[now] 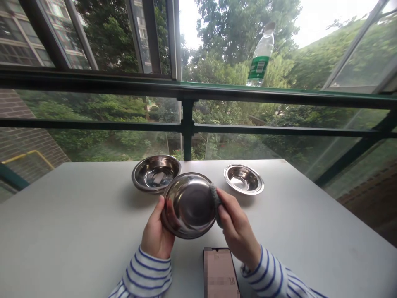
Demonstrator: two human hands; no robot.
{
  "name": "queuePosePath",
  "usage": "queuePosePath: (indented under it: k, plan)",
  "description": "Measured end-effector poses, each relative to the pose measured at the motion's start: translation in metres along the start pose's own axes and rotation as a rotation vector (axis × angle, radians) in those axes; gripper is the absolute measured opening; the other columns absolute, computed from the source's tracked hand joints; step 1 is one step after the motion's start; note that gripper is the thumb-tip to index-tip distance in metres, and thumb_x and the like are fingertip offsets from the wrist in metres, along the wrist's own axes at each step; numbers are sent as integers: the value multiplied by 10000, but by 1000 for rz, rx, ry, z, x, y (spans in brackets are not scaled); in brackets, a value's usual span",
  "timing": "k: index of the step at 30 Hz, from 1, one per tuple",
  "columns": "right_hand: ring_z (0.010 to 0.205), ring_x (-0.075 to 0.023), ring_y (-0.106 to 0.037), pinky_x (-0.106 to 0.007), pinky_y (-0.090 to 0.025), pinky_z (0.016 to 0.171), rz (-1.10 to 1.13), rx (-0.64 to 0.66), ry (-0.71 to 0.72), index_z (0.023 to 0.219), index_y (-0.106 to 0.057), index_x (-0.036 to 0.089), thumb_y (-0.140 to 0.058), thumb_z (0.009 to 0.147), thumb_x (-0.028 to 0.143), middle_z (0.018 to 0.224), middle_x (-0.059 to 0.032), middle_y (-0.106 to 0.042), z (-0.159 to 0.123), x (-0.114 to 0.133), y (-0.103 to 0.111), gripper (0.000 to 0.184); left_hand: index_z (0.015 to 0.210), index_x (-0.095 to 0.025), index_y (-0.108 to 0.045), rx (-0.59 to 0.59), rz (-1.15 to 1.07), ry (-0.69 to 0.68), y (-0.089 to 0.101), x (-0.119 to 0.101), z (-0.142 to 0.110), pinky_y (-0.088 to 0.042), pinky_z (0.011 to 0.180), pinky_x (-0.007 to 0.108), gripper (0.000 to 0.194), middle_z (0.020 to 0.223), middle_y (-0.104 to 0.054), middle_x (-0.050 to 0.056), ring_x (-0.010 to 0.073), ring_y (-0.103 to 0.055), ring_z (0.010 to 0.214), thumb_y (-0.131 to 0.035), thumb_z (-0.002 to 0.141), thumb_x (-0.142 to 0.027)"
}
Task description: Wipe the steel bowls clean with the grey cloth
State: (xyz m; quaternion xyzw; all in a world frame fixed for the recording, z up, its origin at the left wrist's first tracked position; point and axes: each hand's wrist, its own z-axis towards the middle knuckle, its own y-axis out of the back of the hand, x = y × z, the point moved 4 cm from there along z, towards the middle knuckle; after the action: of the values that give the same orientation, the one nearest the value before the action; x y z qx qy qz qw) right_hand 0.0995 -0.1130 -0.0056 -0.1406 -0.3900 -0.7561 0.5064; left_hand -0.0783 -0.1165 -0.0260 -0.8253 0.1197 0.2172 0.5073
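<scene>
Through the head view, I find the held bowl (pixel 192 203) just below the middle of the frame, raised over the white table (pixel 77 223). The left hand (pixel 157 234) is closed on its left edge, thumb up along the rim and the other fingers mostly hidden behind. I judge that this one-sided hold steadies the bowl and leaves its broad round face and right edge free; whether that face is the inside or the underside I cannot tell for certain.

The right hand (pixel 237 227) pinches a grey pad (pixel 214 193), pressed to the bowl's right edge. Its grip looks firm, with the pad standing between fingers and metal, probably so that the pad alone meets the surface.

Left of centre, a wider bowl (pixel 139 178) sits behind the held one, which partly covers it; right of centre, a smaller bowl (pixel 256 182) rests apart. Both stand toward the far edge, which I take to leave working room in front. A phone (pixel 221 273) lies at bottom centre, between the forearms. In the upper right, a bottle (pixel 261 58) stands on the railing (pixel 124 85), out of the hands' way.
</scene>
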Motion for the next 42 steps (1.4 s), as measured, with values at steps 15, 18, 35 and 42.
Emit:
queuePosePath:
  k: [15, 18, 35, 42]
  plan:
    - [1115, -265, -441, -416, -383, 874, -468, 168, 399, 1231, -486, 113, -413, 843, 178, 1269, -104, -515, 2, 38, -20, 400, 847, -69, -671, 119, 61, 17, -1, 4, 2, -565, 628, 241, 247, 766, -726, 108, 157, -681, 645, -443, 864, -164]
    - [1090, -256, -464, -406, -377, 880, -447, 224, 493, 1198, -520, 141, -423, 832, 195, 1248, -74, -539, -6, 40, -23, 383, 781, -75, -672, 83, 23, 11, -1, 4, 3, -553, 555, 190, 295, 668, -716, 82, 130, -673, 592, -404, 880, -147]
    - [1106, -255, -448, -408, -372, 864, -435, 167, 379, 1208, -499, 127, -410, 844, 180, 1257, -91, -528, 5, 31, -19, 378, 846, -71, -683, 120, 54, 35, -1, 5, 2, -566, 594, 226, 271, 750, -727, 110, 155, -683, 631, -434, 871, -174]
    - [1075, -243, -477, -393, -366, 869, -421, 247, 492, 1172, -533, 127, -416, 832, 191, 1244, -77, -542, -8, 46, -22, 366, 788, -76, -686, 87, 29, 21, 0, 5, 2, -564, 589, 214, 289, 734, -730, 97, 141, -682, 631, -423, 876, -159]
